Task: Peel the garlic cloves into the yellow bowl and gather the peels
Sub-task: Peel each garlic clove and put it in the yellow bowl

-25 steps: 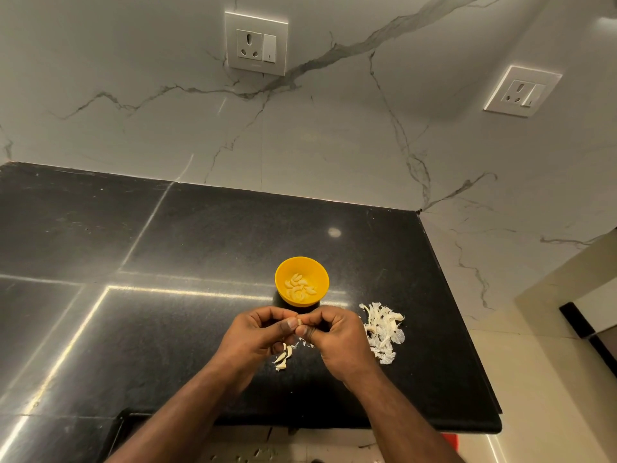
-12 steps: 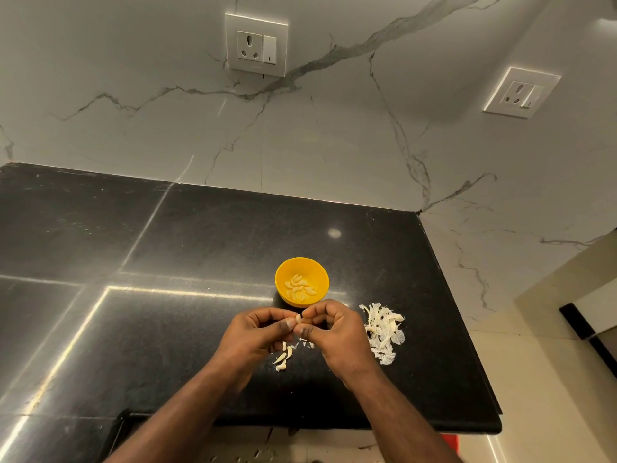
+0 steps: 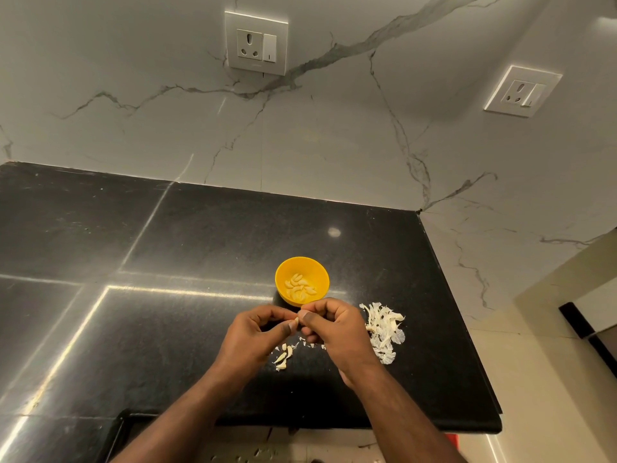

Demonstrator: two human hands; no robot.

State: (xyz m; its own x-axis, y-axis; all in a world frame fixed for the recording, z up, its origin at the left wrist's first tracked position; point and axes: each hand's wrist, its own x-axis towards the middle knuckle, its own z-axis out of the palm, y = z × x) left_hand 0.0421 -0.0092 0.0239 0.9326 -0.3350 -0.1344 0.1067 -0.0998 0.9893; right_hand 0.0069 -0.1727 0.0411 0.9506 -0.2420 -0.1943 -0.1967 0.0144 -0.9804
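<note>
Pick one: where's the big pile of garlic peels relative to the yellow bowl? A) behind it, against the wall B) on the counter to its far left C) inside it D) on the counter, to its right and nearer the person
D: the peel pile lies on the black counter, right of the yellow bowl and nearer the person, clear of its rim.

home kitchen, black granite counter (image 3: 200, 248), marble backsplash (image 3: 334, 128)

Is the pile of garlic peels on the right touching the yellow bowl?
Apart. The head view shows bare black counter between the pile of garlic peels and the yellow bowl; the pile lies nearer the person, to the bowl's right.
</note>
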